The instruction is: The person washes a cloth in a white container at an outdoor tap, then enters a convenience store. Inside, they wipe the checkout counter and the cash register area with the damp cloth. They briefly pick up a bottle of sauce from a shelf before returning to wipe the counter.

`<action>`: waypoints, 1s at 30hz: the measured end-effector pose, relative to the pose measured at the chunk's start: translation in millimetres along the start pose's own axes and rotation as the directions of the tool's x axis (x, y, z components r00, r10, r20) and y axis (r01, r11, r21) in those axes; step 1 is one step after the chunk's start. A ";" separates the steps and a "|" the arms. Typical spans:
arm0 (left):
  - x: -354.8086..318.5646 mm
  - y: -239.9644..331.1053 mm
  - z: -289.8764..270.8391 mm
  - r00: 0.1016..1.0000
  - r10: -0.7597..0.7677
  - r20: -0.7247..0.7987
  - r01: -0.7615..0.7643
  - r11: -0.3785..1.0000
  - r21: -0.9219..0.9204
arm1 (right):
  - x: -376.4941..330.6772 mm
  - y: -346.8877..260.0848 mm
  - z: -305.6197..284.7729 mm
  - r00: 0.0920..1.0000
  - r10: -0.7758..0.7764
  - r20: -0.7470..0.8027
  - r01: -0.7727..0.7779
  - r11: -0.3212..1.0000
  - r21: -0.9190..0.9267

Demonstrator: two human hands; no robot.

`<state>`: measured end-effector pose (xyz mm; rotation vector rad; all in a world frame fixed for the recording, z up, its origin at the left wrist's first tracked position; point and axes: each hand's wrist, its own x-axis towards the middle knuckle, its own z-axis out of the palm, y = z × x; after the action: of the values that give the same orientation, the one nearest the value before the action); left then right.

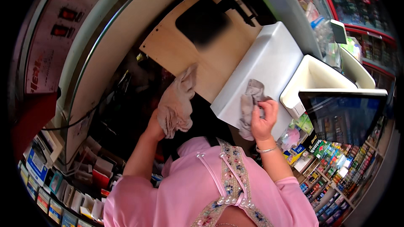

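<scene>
While the left cloth covers most of the left hand, I can't tell whether the fingers under it are spread, bunched or gripping. Only the wrist end of the hand shows at the cloth's near left edge. Cloth runs past it, far and to the right, over the wooden board. Could be pulled on or just draped; folds too soft in this view to call. Either way, the hand inside or behind it probably gives the limp fabric its support, since it sticks out rather than hanging.

Right hand is clearer: thumb and index closed in a narrow pinch on the right cloth. Bulk of that cloth sits left of the fingers, one end bunched on the far side, the other trailing near. Looks like an edge hold, likely so most of the fabric stays loose and uncovered. It overlaps the white box in view; touching or just above, can't tell.

Hands well apart, both close to the body, so reach is short and each cloth stays in sight. Cream bin and dark screen stand off to the right, beyond the right fingers, so neither crowds the pinch.
</scene>
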<state>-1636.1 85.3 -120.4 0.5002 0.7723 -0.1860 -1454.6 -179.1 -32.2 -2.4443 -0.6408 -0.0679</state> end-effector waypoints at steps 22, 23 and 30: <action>-47.7 19.5 31.5 0.976 -0.031 0.215 0.100 0.942 -0.321 | -0.8 -79.4 39.4 0.760 0.243 0.603 -0.638 0.458 0.619; -45.8 18.1 37.6 0.967 -0.070 0.244 0.151 0.932 -0.330 | -11.3 -79.4 35.3 0.792 0.199 0.577 -0.582 0.533 0.614; -48.0 -12.8 100.3 0.866 -0.020 0.499 0.081 0.991 -0.102 | -42.4 -79.7 -34.2 0.708 0.103 0.698 -0.704 0.177 0.688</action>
<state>-1612.2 23.4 -30.3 0.2957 0.2852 -0.3025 -1525.4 -161.0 30.9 -1.2610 -0.0229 0.9944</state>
